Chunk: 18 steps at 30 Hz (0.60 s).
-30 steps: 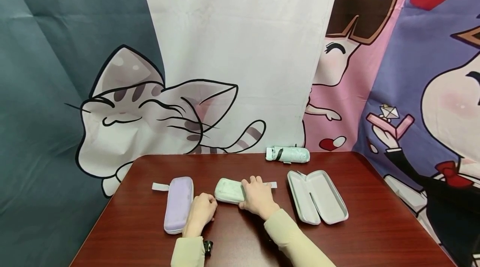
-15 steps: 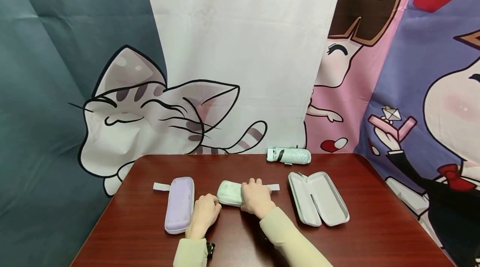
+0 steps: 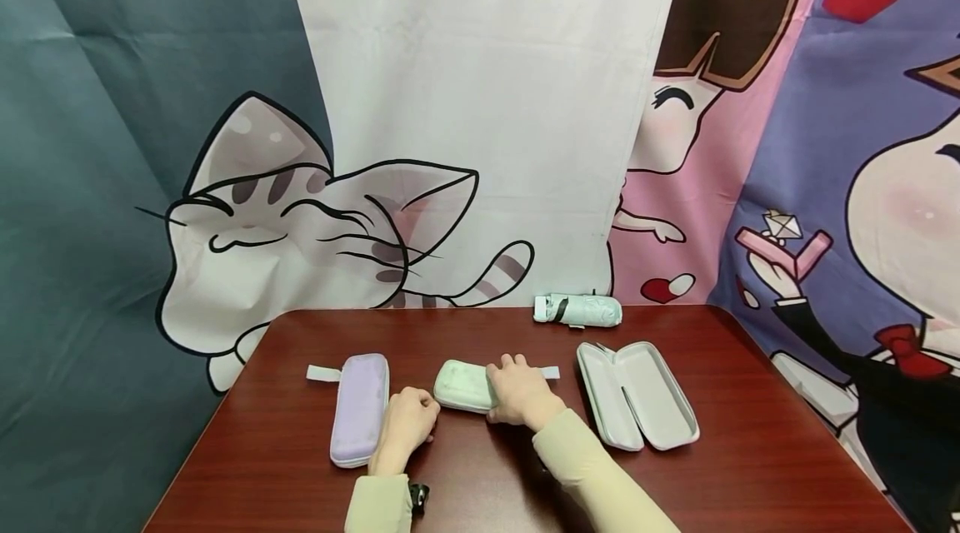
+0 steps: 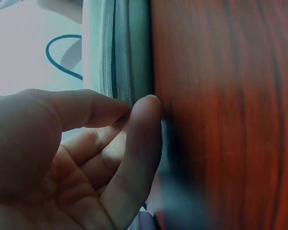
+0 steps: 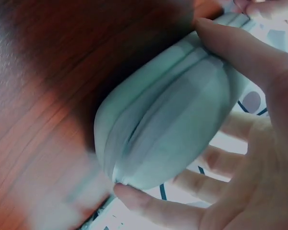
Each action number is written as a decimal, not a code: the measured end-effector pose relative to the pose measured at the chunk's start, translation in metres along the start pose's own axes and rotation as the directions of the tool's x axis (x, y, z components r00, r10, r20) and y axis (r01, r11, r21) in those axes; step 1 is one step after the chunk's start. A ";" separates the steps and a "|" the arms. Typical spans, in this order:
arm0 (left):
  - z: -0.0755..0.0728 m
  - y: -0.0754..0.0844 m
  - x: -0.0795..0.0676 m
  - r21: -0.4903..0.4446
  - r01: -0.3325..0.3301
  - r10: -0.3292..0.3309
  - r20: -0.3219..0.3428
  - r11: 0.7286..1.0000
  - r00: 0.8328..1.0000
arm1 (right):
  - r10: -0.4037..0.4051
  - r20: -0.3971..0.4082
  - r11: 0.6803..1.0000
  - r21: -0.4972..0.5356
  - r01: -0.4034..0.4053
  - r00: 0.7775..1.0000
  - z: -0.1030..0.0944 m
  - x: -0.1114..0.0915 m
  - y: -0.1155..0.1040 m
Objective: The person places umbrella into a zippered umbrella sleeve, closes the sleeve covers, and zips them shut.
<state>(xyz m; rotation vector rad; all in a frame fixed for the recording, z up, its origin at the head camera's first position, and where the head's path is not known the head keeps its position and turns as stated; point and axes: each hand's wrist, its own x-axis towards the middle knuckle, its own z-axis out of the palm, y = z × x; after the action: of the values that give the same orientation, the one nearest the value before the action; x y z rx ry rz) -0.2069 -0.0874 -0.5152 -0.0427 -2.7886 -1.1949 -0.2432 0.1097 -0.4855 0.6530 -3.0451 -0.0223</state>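
A light green zippered case lies crosswise on the table, its white strap sticking out on the right. My right hand grips its right part from above. In the right wrist view the thumb lies on one side of the case and a finger touches its rounded end. My left hand is at the left end of the case. In the left wrist view its thumb and forefinger pinch together at the zipper seam; the zipper pull between them is hidden.
Left of my left hand lies a closed purple zippered case with a white strap. A pale grey case lies unfolded on the right. A folded mint umbrella rests by the far edge of the table, before a cartoon curtain.
My right hand has shifted slightly to the right over the green case, so more of its green top shows. My left hand stays at the case's left end, nearly still.
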 end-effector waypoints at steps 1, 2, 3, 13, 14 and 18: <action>0.000 0.000 0.000 -0.004 0.004 -0.004 -0.006 1.000 1.000 | -0.006 0.009 1.000 0.005 0.006 1.000 -0.001 0.000 0.001; 0.000 -0.001 0.001 -0.003 0.006 -0.006 -0.013 1.000 1.000 | -0.010 0.019 1.000 0.010 0.010 1.000 -0.002 0.000 0.003; 0.001 -0.001 0.001 0.000 0.009 -0.009 -0.018 1.000 1.000 | -0.015 0.026 1.000 0.016 0.014 1.000 -0.003 0.000 0.004; 0.002 0.001 0.001 0.022 0.018 -0.018 -0.021 1.000 1.000 | -0.039 -0.016 0.998 0.039 0.039 0.999 -0.005 -0.003 0.007; 0.002 0.001 0.001 0.031 0.015 -0.015 -0.014 0.999 1.000 | -0.037 -0.026 0.998 0.044 0.038 0.999 -0.005 -0.004 0.006; 0.000 0.003 -0.001 0.057 -0.003 0.003 0.014 0.998 1.000 | -0.030 -0.048 0.998 0.056 0.033 0.998 -0.002 -0.004 0.006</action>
<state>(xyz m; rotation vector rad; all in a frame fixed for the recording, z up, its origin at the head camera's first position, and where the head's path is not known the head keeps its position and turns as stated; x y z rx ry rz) -0.2054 -0.0855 -0.5134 -0.0503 -2.8314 -1.1184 -0.2420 0.1163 -0.4835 0.6946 -3.0005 0.0775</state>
